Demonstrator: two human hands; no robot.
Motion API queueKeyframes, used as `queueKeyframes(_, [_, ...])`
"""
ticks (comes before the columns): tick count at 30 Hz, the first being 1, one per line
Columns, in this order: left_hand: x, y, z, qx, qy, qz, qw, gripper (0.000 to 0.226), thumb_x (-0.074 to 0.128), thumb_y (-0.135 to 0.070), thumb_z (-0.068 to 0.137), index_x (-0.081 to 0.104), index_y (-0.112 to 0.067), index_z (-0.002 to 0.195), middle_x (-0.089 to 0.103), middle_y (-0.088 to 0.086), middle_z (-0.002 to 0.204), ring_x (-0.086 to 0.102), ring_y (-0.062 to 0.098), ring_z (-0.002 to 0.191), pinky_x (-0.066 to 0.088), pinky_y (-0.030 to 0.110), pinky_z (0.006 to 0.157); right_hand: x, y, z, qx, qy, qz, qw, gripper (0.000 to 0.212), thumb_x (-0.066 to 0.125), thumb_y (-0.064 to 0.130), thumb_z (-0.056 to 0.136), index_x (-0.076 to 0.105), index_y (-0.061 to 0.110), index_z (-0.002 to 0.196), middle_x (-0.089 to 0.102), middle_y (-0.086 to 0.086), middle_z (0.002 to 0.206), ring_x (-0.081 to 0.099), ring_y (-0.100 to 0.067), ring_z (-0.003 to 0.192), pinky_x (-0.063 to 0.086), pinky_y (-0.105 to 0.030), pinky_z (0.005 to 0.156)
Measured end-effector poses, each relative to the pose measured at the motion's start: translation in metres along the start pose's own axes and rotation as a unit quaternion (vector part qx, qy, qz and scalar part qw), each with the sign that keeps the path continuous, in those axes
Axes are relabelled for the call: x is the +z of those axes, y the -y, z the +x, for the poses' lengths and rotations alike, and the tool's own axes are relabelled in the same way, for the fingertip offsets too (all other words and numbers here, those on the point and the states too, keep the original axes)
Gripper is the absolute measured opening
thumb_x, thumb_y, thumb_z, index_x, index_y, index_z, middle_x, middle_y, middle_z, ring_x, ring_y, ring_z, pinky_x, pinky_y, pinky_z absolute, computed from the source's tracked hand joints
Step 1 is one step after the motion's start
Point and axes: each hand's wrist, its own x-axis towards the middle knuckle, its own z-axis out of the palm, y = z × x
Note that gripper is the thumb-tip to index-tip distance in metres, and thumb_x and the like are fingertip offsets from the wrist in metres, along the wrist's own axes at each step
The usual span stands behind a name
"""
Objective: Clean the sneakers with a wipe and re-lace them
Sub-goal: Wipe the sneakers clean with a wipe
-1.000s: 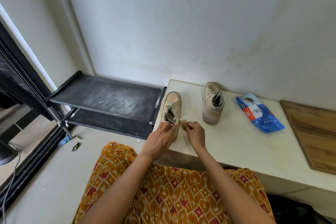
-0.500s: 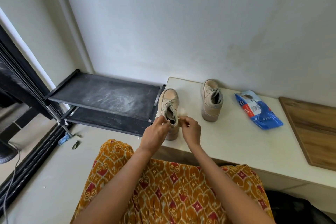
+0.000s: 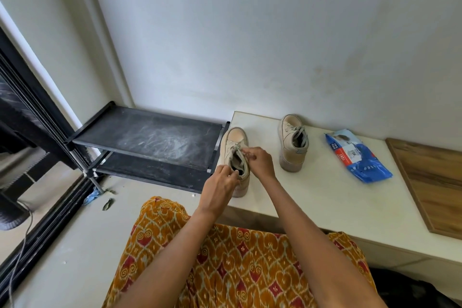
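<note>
Nearest the camera lies an orange patterned garment (image 3: 225, 252) over the person's lap, with both bare forearms reaching forward above it. The left hand (image 3: 220, 182) sits at the heel end of the near sneaker (image 3: 235, 147), its fingers curled and pinching at the collar edge — whether it has a lace end or the shoe's rim I cannot tell. The right hand (image 3: 260, 161) is just beside it on the sneaker's right side, its fingertips pinched together on the lace (image 3: 241, 151) over the tongue. That sneaker stands upright at the front left corner of the white worktop (image 3: 312, 197), toe pointing away. Farther back and to the right, well apart from the first, the second sneaker (image 3: 292, 144) stands upright too, its laces loose — untouched by either hand. Right of it a blue wipes packet (image 3: 357, 157) lies flat, and beyond that a wooden board (image 3: 430, 182) rests on the worktop's right end. To the left, a black shoe rack (image 3: 147, 137) stands against the wall.
</note>
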Motion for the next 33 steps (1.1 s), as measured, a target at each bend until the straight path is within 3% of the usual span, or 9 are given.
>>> queueKeyframes(4, [-0.002,-0.001,0.001,-0.006,0.015,-0.001,1.0,0.032,0.088,-0.013,0.061,0.068,-0.012,0.086,0.063,0.004,0.083,0.061,0.015,0.072,0.052,0.021,0.047,0.001,0.003,-0.022,-0.028,-0.015,-0.038,0.999,0.03,0.052,0.003,0.09,0.069,0.013,0.113,0.069,-0.008,0.113,0.065,-0.023,0.103,0.046,-0.021,0.084])
queueKeyframes(11, [-0.002,0.0,0.001,0.005,0.017,-0.004,1.0,0.031,0.088,-0.012,0.06,0.068,-0.012,0.084,0.063,0.003,0.083,0.061,0.014,0.071,0.05,0.02,0.046,0.0,-0.025,-0.072,-0.01,-0.046,-0.002,0.999,0.027,0.062,0.015,0.089,0.068,0.016,0.115,0.068,-0.004,0.105,0.059,-0.007,0.092,0.039,-0.002,0.075])
queueKeyframes(12, [-0.001,0.0,0.001,0.006,0.019,0.001,1.0,0.031,0.088,-0.013,0.061,0.068,-0.013,0.084,0.063,0.003,0.083,0.061,0.015,0.072,0.051,0.02,0.047,-0.001,-0.03,-0.071,-0.004,-0.053,-0.012,0.998,0.025,0.064,0.021,0.088,0.069,0.018,0.113,0.067,-0.003,0.102,0.056,-0.007,0.089,0.039,-0.004,0.071])
queueKeyframes(15, [0.0,0.002,0.002,0.008,0.027,0.009,1.0,0.031,0.086,-0.015,0.065,0.068,-0.013,0.089,0.063,0.003,0.087,0.062,0.015,0.075,0.053,0.022,0.049,-0.002,-0.041,-0.053,0.057,-0.127,-0.01,0.99,0.024,0.068,0.034,0.084,0.073,0.019,0.102,0.07,-0.003,0.097,0.06,-0.018,0.094,0.049,-0.029,0.076])
queueKeyframes(17, [0.001,0.003,0.001,0.015,0.028,0.014,0.999,0.031,0.084,-0.017,0.067,0.068,-0.013,0.093,0.064,0.003,0.088,0.062,0.015,0.077,0.053,0.022,0.052,0.0,-0.042,-0.038,0.106,-0.158,-0.03,0.981,0.023,0.068,0.034,0.084,0.073,0.019,0.1,0.069,-0.004,0.102,0.058,-0.023,0.1,0.045,-0.033,0.08])
queueKeyframes(20, [0.002,0.004,0.0,0.023,0.033,0.028,0.999,0.031,0.083,-0.017,0.069,0.068,-0.013,0.096,0.064,0.003,0.09,0.061,0.014,0.079,0.054,0.021,0.055,0.006,-0.037,-0.02,0.16,-0.113,-0.086,0.977,0.019,0.067,0.035,0.085,0.073,0.023,0.099,0.062,-0.004,0.115,0.048,-0.025,0.112,0.042,-0.035,0.085])
queueKeyframes(23, [0.001,0.004,0.002,0.02,0.043,0.035,0.998,0.034,0.083,-0.016,0.069,0.068,-0.012,0.1,0.064,0.004,0.092,0.062,0.015,0.082,0.054,0.022,0.056,0.019,-0.036,-0.015,0.178,-0.068,-0.07,0.979,0.017,0.062,0.029,0.089,0.072,0.024,0.102,0.059,0.001,0.123,0.043,-0.025,0.117,0.041,-0.035,0.089])
queueKeyframes(27, [0.002,0.004,0.002,0.016,0.042,0.027,0.999,0.039,0.084,-0.012,0.067,0.069,-0.011,0.103,0.064,0.006,0.093,0.063,0.018,0.083,0.056,0.025,0.055,0.033,-0.048,-0.032,0.158,-0.084,0.014,0.984,0.02,0.061,0.027,0.09,0.071,0.018,0.105,0.066,-0.003,0.114,0.051,-0.023,0.112,0.047,-0.037,0.09])
queueKeyframes(33, [-0.001,0.0,0.003,0.007,0.027,0.018,0.999,0.032,0.087,-0.007,0.06,0.069,-0.011,0.086,0.062,0.003,0.08,0.06,0.016,0.072,0.049,0.023,0.045,0.036,-0.045,-0.081,0.096,-0.09,0.086,0.988,0.012,0.064,0.021,0.088,0.068,0.016,0.098,0.064,-0.001,0.104,0.053,-0.014,0.103,0.043,-0.02,0.082])
